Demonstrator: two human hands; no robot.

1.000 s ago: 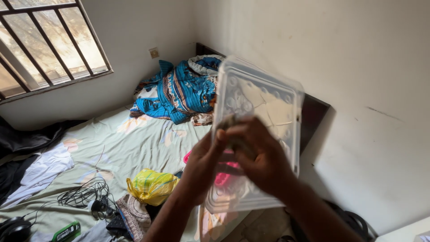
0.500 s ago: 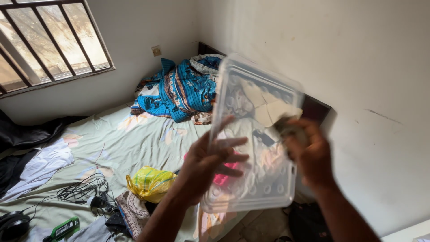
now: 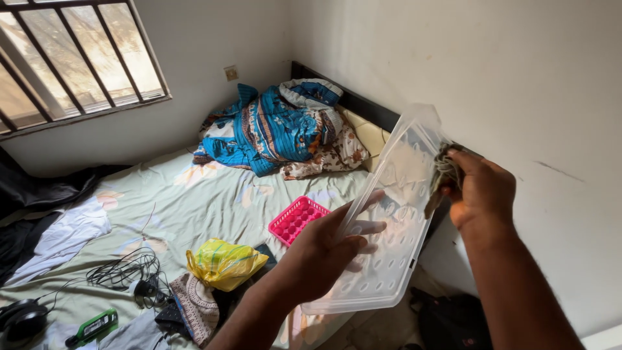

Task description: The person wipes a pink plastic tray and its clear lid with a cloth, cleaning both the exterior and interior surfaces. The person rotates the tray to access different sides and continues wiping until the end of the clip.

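My left hand (image 3: 330, 243) supports the clear plastic lid (image 3: 395, 214) from its near face. The fingers (image 3: 366, 227) are spread flat against the plastic, with the thumb on the near edge. The lid is translucent, rectangular, and patterned with rows of round dimples. It is held in the air, tilted steeply on edge, above the right edge of the bed (image 3: 194, 201) and in front of the white wall (image 3: 518, 78).

My right hand (image 3: 483, 191) is at the far upper corner of the lid. Its fingers are curled and pressed together around a crumpled greyish cloth (image 3: 446, 170), which touches the lid's right side.

Items on the bed:
- A pink tray (image 3: 297, 219) with a grid of small cells lies flat, just left of the lid and below it in the view.
- A yellow plastic bag (image 3: 223, 262) lies near, left of my left forearm.
- A tangle of black cable (image 3: 123, 272) lies further left, with a green device (image 3: 94, 327) and black headphones (image 3: 23, 317) at the near left corner.
- A bundle of blue patterned fabric (image 3: 272, 126) and a floral pillow (image 3: 327, 159) lie at the far end, against the dark headboard (image 3: 363, 107).
- Dark and white clothing (image 3: 58, 230) lies along the left side.

A barred window (image 3: 71, 58) is at the far left.
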